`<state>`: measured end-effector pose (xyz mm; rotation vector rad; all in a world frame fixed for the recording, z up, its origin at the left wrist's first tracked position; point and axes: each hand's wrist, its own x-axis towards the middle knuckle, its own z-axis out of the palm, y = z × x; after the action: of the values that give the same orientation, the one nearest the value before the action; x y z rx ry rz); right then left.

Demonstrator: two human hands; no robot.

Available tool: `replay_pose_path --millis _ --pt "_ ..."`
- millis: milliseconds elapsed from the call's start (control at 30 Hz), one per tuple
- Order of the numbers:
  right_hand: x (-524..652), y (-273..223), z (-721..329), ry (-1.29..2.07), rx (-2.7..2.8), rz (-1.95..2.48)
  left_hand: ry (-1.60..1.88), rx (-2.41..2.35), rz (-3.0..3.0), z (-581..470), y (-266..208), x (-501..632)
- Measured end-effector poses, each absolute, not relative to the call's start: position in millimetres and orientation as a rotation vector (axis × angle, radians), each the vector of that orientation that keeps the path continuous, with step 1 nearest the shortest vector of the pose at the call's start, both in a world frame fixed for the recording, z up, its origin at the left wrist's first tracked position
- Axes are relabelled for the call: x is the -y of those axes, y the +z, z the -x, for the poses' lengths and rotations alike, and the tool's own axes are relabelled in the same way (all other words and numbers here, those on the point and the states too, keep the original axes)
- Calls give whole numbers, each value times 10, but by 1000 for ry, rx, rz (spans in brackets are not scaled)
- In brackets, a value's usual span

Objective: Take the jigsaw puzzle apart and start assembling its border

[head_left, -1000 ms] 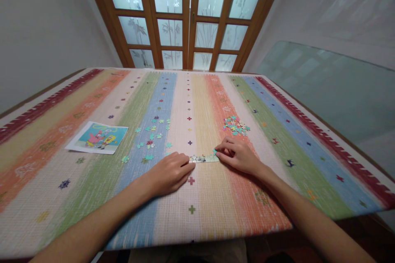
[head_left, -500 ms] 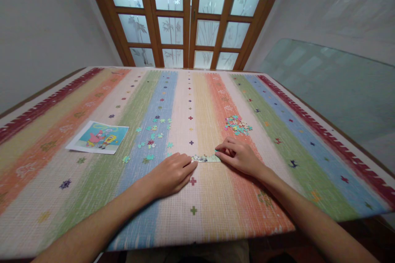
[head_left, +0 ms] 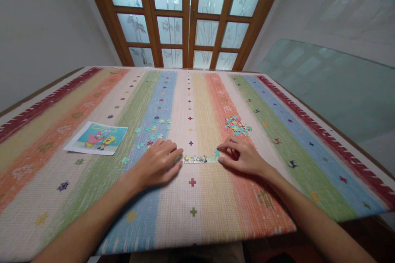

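A narrow strip of joined jigsaw puzzle pieces [head_left: 197,159] lies flat on the striped tablecloth between my hands. At its left end rests my left hand [head_left: 160,161], palm down, with its fingers together and curled against the strip's end; the fingertips are partly hidden. My right hand [head_left: 242,157] is at the strip's other end. Its thumb and forefinger pinch a teal jigsaw puzzle piece [head_left: 217,153], which touches or nearly touches the strip. Beyond my right hand is a heap of loose puzzle pieces [head_left: 237,126]. Several teal pieces [head_left: 153,128] lie scattered beyond my left hand.
A printed cartoon picture [head_left: 97,139] lies on the left of the tablecloth [head_left: 210,201]. Behind the table stand wooden doors [head_left: 188,20] with frosted panes. A glass panel [head_left: 333,78] leans on the right wall.
My left hand has slid left along the strip to its end, showing more of the pieces and covering some scattered ones. My right hand has barely moved; its teal piece now shows.
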<state>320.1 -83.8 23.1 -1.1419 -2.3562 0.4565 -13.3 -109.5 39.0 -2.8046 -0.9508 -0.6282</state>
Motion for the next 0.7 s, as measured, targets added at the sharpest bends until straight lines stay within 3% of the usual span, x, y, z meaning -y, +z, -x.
replay_pose_path --millis 700 --pt "826 230 -3234 533 2395 1079 -554 1151 3106 406 370 971"
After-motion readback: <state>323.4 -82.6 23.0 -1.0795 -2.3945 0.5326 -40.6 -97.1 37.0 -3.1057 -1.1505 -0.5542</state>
